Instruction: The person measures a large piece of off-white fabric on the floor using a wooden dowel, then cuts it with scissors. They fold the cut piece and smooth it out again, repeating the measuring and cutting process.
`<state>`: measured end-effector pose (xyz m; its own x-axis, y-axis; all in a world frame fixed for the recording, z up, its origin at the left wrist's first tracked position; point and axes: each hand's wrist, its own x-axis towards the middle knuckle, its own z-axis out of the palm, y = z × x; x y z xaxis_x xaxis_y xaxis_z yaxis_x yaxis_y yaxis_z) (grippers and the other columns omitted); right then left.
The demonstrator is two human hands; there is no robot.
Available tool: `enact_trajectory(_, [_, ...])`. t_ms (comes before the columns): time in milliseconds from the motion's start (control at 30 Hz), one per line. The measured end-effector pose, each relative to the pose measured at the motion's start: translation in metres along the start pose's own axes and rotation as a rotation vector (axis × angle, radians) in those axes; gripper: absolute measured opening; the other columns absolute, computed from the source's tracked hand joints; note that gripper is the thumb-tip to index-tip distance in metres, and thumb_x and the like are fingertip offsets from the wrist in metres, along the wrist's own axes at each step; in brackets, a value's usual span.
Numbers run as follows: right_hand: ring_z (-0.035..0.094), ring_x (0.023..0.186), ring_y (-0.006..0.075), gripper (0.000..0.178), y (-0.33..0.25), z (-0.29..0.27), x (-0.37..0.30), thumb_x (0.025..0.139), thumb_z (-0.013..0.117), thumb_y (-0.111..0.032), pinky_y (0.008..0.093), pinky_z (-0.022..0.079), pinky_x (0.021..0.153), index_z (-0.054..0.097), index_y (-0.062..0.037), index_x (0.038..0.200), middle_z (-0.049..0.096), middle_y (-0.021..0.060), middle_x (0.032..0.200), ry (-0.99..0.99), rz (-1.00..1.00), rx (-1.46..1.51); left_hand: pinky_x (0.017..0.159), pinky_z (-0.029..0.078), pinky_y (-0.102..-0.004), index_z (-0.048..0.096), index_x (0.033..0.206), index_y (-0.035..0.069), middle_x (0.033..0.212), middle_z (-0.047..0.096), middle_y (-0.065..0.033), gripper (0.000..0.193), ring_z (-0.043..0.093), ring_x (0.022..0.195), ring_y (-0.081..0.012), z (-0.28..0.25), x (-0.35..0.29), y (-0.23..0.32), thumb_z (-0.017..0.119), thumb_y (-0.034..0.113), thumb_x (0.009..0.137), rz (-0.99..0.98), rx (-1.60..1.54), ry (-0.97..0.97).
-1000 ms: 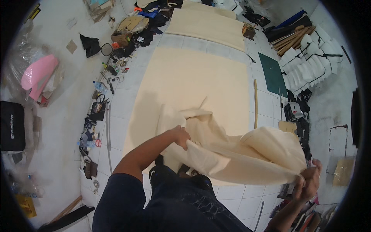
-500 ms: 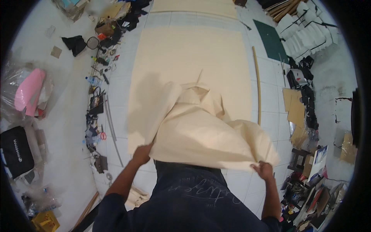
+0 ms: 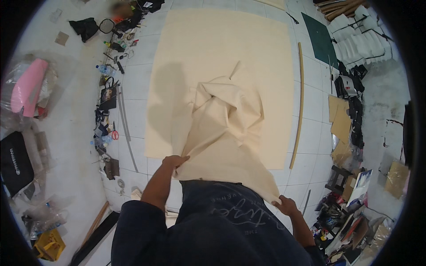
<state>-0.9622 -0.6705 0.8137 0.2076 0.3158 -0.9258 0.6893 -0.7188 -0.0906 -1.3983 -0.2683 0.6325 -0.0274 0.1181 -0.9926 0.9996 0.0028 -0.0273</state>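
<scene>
A cream fabric sheet stretches between my two hands, close in front of my body. My left hand pinches its near left corner. At the near right corner, my right hand is closed on the edge, lower and farther out to the side. Beyond the taut near edge, the sheet lies bunched in folds and creases. Under it, a larger flat cream cloth is spread over the white tiled floor. A short thin strip of similar colour pokes up past the folds.
To the right lie a long wooden-coloured pole, a green cutting mat and strapped white foam bundles. Along the left wall are metal strips, red-handled scissors and a water bottle. Clutter lines the right wall.
My right hand has come down and inward with its corner. The billowing sheet has sunk and narrowed, its folds settling onto the cloth. My left hand has shifted slightly right and up.
</scene>
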Motion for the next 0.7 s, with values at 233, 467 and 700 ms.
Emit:
enact_trajectory(233, [0.067, 0.088, 0.0362, 0.035, 0.007, 0.033, -0.011, 0.087, 0.068, -0.042, 0.0475, 0.052, 0.078, 0.063, -0.0119, 0.105, 0.069, 0.0167, 0.092, 0.132, -0.164, -0.068, 0.069, 0.058, -0.0391, 0.069, 0.106, 0.007, 0.098, 0.07, -0.0139, 0.066, 0.069, 0.085, -0.0242, 0.024, 0.049, -0.042, 0.065, 0.069, 0.082, -0.282, -0.295, -0.269])
enact_trajectory(467, [0.06, 0.095, 0.0337, 0.026, 0.035, 0.057, 0.003, 0.079, 0.078, -0.022, 0.0436, 0.05, 0.085, 0.07, -0.0074, 0.099, 0.064, 0.0164, 0.1, 0.247, -0.213, 0.164, 0.067, 0.059, -0.0361, 0.066, 0.092, 0.002, 0.084, 0.065, -0.0085, 0.046, 0.065, 0.073, -0.0176, 0.051, 0.045, -0.082, 0.073, 0.047, 0.085, -0.077, -0.79, -0.214])
enact_trajectory(700, [0.063, 0.094, 0.0314, 0.022, 0.041, 0.056, 0.017, 0.08, 0.068, -0.011, 0.0396, 0.05, 0.085, 0.063, 0.0007, 0.098, 0.065, 0.017, 0.097, 0.598, -0.184, 0.502, 0.073, 0.058, -0.0425, 0.062, 0.098, -0.006, 0.096, 0.067, -0.0191, 0.021, 0.068, 0.094, -0.0275, 0.036, 0.063, -0.116, 0.053, 0.008, 0.087, 0.276, -1.024, 0.488])
